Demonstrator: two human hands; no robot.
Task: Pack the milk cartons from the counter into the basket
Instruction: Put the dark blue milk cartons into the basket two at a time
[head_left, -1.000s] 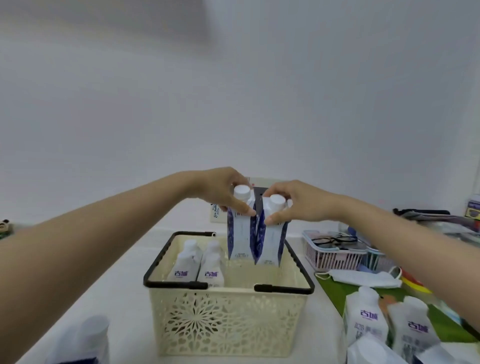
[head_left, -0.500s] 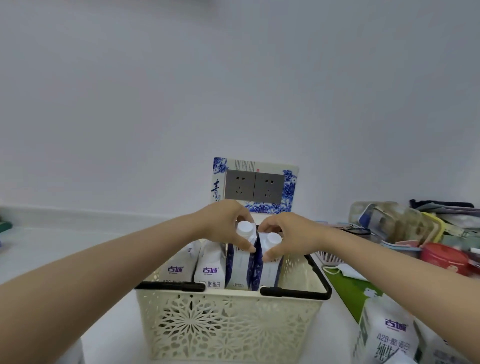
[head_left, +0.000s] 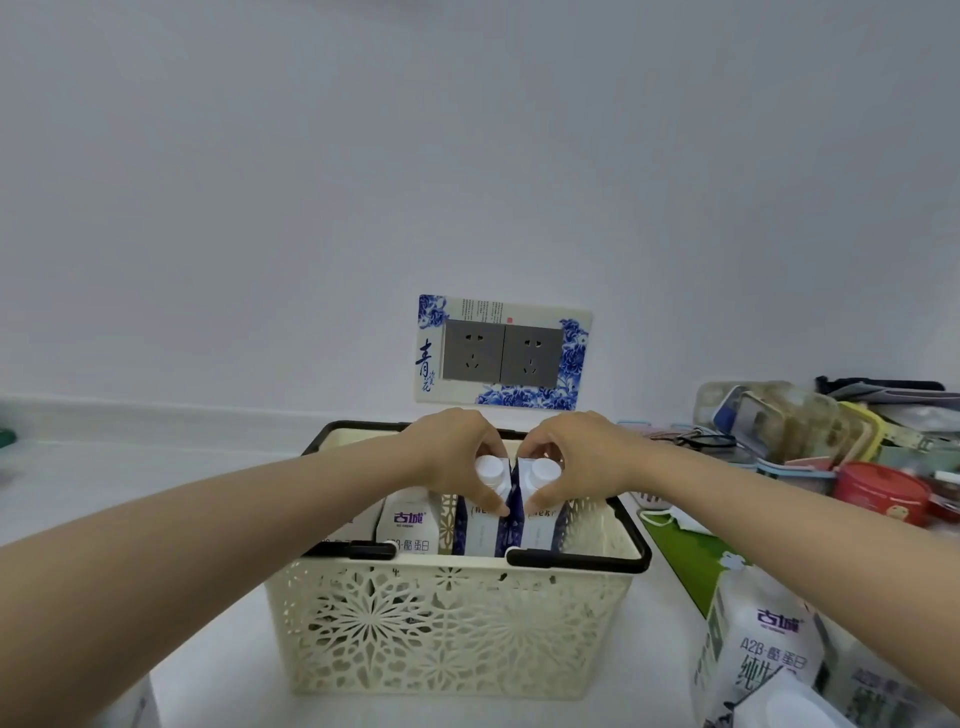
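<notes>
A cream lattice basket (head_left: 447, 629) with black handles stands on the white counter in front of me. Inside it two blue-and-white milk cartons stand upright side by side. My left hand (head_left: 457, 452) grips the top of the left blue carton (head_left: 480, 530). My right hand (head_left: 582, 457) grips the top of the right blue carton (head_left: 543, 530). Both have white caps showing between my fingers. A white carton with purple lettering (head_left: 410, 525) stands in the basket to their left; others behind my left arm are mostly hidden.
More white milk cartons (head_left: 763, 654) stand on the counter at the lower right, on a green mat (head_left: 685, 556). Cluttered containers, a red tin (head_left: 878, 491) and glasses fill the far right. A double wall socket (head_left: 501, 353) sits behind the basket.
Both hands have lowered the two blue cartons from above the rim down into the basket. My view has tilted and drawn closer to the basket.
</notes>
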